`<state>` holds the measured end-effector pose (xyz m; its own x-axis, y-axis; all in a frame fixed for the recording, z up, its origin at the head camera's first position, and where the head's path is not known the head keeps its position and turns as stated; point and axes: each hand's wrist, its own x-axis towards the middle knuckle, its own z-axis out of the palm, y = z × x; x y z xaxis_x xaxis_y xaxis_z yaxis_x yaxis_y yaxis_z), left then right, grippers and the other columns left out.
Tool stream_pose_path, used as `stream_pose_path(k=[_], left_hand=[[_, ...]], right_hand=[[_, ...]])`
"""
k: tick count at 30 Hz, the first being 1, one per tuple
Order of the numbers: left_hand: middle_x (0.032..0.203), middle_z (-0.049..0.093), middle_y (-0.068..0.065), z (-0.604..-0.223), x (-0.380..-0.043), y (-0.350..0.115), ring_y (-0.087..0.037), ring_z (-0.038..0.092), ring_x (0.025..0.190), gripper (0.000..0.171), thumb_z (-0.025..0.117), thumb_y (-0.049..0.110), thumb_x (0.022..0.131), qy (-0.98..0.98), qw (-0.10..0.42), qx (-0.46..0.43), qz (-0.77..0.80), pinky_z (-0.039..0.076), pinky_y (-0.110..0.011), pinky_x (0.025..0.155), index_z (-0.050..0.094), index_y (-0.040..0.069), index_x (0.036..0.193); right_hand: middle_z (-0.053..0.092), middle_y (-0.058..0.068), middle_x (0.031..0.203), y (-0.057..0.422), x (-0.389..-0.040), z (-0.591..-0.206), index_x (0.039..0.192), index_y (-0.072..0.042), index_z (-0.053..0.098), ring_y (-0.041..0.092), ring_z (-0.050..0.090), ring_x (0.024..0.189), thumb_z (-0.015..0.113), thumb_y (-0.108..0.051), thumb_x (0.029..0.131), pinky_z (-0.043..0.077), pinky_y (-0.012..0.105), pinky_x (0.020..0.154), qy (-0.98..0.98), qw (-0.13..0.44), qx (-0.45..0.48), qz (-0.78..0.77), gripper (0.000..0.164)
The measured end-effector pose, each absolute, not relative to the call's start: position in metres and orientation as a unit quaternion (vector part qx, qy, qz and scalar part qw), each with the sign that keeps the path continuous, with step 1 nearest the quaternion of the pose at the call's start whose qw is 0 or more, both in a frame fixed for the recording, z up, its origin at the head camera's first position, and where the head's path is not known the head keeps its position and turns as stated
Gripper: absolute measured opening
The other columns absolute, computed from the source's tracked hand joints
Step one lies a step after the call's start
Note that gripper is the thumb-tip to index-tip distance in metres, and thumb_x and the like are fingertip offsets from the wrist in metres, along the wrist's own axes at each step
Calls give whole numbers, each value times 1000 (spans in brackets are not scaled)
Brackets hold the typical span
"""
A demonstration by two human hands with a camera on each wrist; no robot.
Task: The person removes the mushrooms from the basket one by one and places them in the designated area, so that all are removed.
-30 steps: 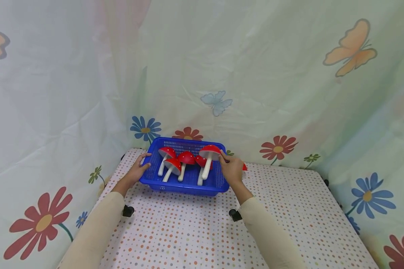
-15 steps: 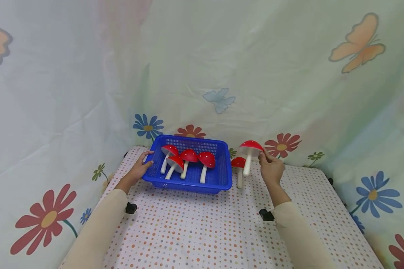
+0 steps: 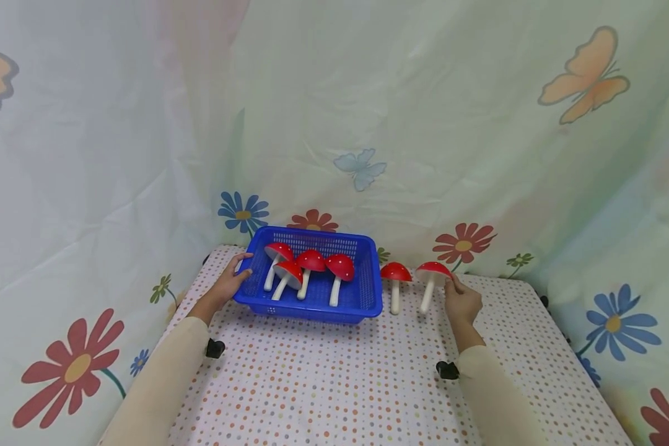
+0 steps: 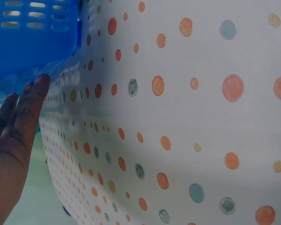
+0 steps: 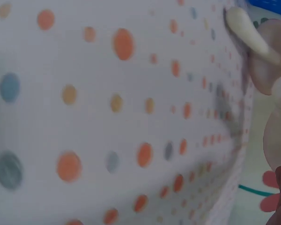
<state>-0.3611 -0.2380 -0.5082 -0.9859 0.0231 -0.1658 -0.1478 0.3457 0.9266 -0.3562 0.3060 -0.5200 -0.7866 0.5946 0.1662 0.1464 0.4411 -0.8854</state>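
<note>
In the head view, a blue plastic basket (image 3: 312, 314) holds several red-capped toy mushrooms with white stems, such as one mushroom (image 3: 340, 267) at its right. My left hand (image 3: 226, 286) grips the basket's left rim, thumb over the edge; in the left wrist view its fingers (image 4: 25, 110) lie against the outside of the basket (image 4: 30, 51). To the right of the basket, my right hand (image 3: 461, 302) pinches the cap edge of a toy mushroom (image 3: 433, 271), stem pointing down toward the table. Another toy mushroom (image 3: 395, 274) lies between it and the basket.
A white dotted cloth (image 3: 323, 378) covers the table. Behind it hangs a pale curtain (image 3: 424, 155) printed with flowers and butterflies, which also closes off both sides. A dark wrist camera (image 3: 447, 370) sits at each sleeve cuff.
My right hand has carried a mushroom out of the basket, over its right side, and lowered it beside the other mushroom on the table. My left hand has stayed on the rim.
</note>
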Motion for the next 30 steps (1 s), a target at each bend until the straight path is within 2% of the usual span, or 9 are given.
stream_pose_path(k=[2,4,7,10,14,21,25,28,30], left_hand=[[161,20,-22,-510,-362,-238,-50,38,138,48,39,25,107,818,73,-36,570,45,-60,102,24,32,151],[161,21,-22,-512,-363,-238,-50,39,138,47,39,25,107,819,72,-33,568,46,-59,102,24,32,151],[160,23,-22,-513,-364,-238,-49,40,137,47,39,25,107,818,72,-32,570,47,-58,101,25,32,151],[160,24,-22,-511,-363,-237,-49,42,136,46,39,26,107,815,72,-34,574,48,-58,100,25,32,151],[160,23,-22,-510,-362,-238,-49,41,137,47,39,26,107,818,68,-32,570,48,-58,101,24,32,152],[159,23,-25,-511,-362,-239,-50,41,136,47,39,27,107,820,69,-31,568,49,-57,99,24,32,152],[160,22,-24,-511,-361,-239,-51,40,136,47,39,26,107,819,72,-30,568,49,-58,99,24,31,151],[160,21,-23,-510,-360,-239,-50,39,138,48,39,25,107,818,72,-30,570,47,-59,101,24,31,151],[161,20,-23,-508,-360,-239,-50,38,138,48,39,25,107,818,72,-30,570,46,-59,102,24,31,152]], right_hand=[[67,11,123,305,-355,-527,130,-15,61,24,71,103,53,-34,100,42,2,59,-812,239,-240,475,36],[65,9,127,305,-354,-531,131,-16,60,28,68,113,53,-32,101,48,6,68,-804,240,-251,482,35],[61,5,133,304,-354,-535,132,-16,59,28,65,118,53,-29,101,56,24,86,-796,238,-262,492,34],[58,2,137,304,-356,-538,132,-16,59,27,59,126,55,-27,101,51,41,100,-792,232,-268,497,33],[58,6,136,304,-359,-543,130,-16,61,30,50,135,58,-26,100,41,47,111,-806,222,-260,483,32],[49,11,147,303,-349,-550,136,-16,57,35,42,140,55,-15,96,37,50,112,-826,203,-233,471,41],[46,15,149,305,-339,-551,142,-17,51,37,51,134,56,-7,95,49,48,101,-819,189,-246,483,48],[53,19,142,310,-331,-551,144,-18,49,36,62,121,54,-5,96,59,30,82,-812,187,-254,491,49],[56,23,137,315,-326,-550,145,-16,48,36,64,116,49,-3,97,57,19,72,-806,188,-251,502,50]])
